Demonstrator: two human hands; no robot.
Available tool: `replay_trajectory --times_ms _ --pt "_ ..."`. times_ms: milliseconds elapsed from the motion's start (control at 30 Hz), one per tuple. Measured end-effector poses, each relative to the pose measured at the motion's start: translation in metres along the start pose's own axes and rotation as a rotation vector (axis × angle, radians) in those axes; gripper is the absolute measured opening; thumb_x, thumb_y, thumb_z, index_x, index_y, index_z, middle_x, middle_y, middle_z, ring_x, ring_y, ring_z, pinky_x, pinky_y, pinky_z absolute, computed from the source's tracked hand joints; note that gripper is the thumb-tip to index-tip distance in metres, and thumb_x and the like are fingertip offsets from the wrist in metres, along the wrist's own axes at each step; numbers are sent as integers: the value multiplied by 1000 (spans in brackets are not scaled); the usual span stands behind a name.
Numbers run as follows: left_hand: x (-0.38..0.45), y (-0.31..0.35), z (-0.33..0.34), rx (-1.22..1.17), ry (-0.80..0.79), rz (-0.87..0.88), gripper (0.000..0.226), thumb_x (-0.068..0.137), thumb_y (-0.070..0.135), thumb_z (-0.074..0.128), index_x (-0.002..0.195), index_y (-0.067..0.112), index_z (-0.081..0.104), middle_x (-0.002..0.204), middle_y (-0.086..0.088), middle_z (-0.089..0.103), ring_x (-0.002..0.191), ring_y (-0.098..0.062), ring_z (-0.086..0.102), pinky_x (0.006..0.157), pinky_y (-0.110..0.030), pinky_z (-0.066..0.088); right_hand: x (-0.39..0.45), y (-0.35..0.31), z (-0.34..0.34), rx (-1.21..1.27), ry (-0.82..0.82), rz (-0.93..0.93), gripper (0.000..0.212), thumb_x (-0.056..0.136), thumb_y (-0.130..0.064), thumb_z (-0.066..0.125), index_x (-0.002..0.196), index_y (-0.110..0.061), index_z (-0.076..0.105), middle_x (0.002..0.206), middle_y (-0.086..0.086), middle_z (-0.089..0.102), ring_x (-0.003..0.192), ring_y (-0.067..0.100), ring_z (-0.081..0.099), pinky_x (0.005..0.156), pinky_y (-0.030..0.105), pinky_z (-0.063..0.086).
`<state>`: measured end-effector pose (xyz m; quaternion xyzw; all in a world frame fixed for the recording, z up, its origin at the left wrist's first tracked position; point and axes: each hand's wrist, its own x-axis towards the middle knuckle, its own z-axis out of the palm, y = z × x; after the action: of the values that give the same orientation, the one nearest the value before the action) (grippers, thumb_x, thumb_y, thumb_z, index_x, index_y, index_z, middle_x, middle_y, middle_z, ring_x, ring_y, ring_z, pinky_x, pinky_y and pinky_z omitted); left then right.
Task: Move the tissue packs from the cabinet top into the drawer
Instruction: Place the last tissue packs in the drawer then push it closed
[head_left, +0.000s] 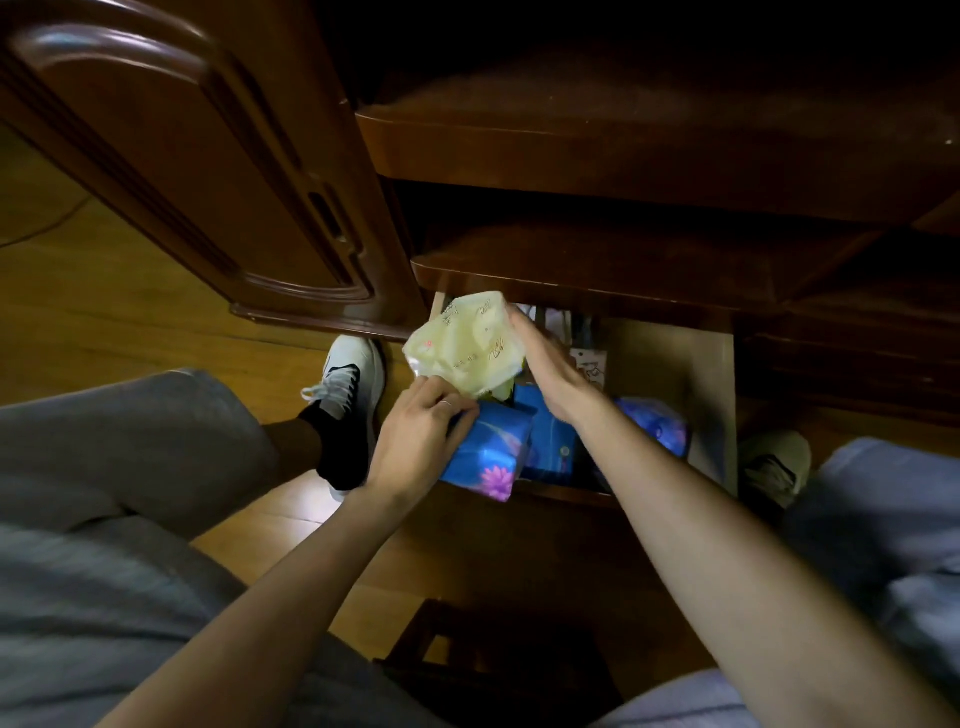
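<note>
The dark brown wooden cabinet (649, 156) has a smooth, glossy varnish. The pale yellow tissue pack (462, 348) and the blue flowered tissue pack (491, 457) have shiny, crinkled plastic wrappers. The light wooden floor (104, 312) is polished.

both forearms bare, reaching forward and down from the lower corners, converging toward the middle. left hand (415, 441) knuckles up, fingers curled under and closed in a grip, a ring on one finger. right hand (545, 364) flat and on edge, fingers straight and together, pointing up and away, palm turned left. hands near, not touching. knees bent, spread wide.
</note>
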<state>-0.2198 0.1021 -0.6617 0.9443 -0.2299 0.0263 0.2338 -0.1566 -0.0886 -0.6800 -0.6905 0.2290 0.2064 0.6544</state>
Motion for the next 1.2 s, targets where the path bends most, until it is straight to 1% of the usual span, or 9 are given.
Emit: replay_trajectory --times_ms 133,233,333,500,667,767,867,1000,1200 --pt "2 0 -2 -79 -61 -33 16 95 23 68 103 11 76 101 -1 63 98 -22 60 80 -39 55 -13 -9 -7 30 -90 -115 72 80 -76 59 139 -35 56 133 -16 58 120 7 54 88 24 43" --pt "6 3 -4 -76 -77 4 15 95 18 68 105 12 76 106 -2 67 104 -25 61 81 -44 56 -18 -15 -29 -28 51 -204 40 89 -30 73 125 -18 61 108 -2 66 91 8 64 67 17 53" --pt "9 10 -3 -12 -170 141 37 90 -1 63 123 15 71 134 -5 63 126 -29 54 105 -48 46 -27 -23 -63 -149 263 -307 35 87 -2 65 118 -17 61 95 2 61 82 16 59 64 23 49" --pt "13 12 -2 2 -392 113 63 89 -6 54 144 24 53 148 0 54 140 -19 44 117 -37 34 -50 -9 -137 -733 483 -294 21 97 -24 47 112 -34 57 96 -6 62 81 18 57 64 29 39" --pt "19 13 -10 -79 -487 67 54 94 2 48 145 17 52 149 -7 52 141 -22 41 119 -35 28 -53 33 -165 -1171 181 -82 23 104 -30 36 112 -40 56 113 3 66 76 12 54 59 27 34" --pt "22 11 -16 -131 -605 13 61 92 29 64 149 19 44 149 -6 47 141 -24 38 116 -35 29 -45 56 -161 -1285 69 9 42 104 -31 39 145 -38 43 147 6 53 121 26 54 96 38 42" --pt "31 6 -18 -117 -725 -40 77 81 45 73 146 25 37 140 -3 50 130 -24 46 101 -32 35 -40 68 -158 -1291 8 193 82 89 -49 56 159 -34 17 165 6 26 150 30 25 120 46 26" --pt "38 -3 -13 78 -782 -44 101 64 67 69 150 35 25 139 0 42 130 -25 35 104 -42 28 -34 78 -152 -1336 -19 224 91 68 -44 72 148 -22 35 149 13 48 134 34 48 106 41 45" --pt "36 -5 -5 162 -698 -45 124 46 94 62 147 28 33 129 7 34 124 -19 40 107 -40 37 -23 74 -149 -1398 1 216 75 64 -42 81 131 -21 55 134 6 61 122 30 56 102 40 46"
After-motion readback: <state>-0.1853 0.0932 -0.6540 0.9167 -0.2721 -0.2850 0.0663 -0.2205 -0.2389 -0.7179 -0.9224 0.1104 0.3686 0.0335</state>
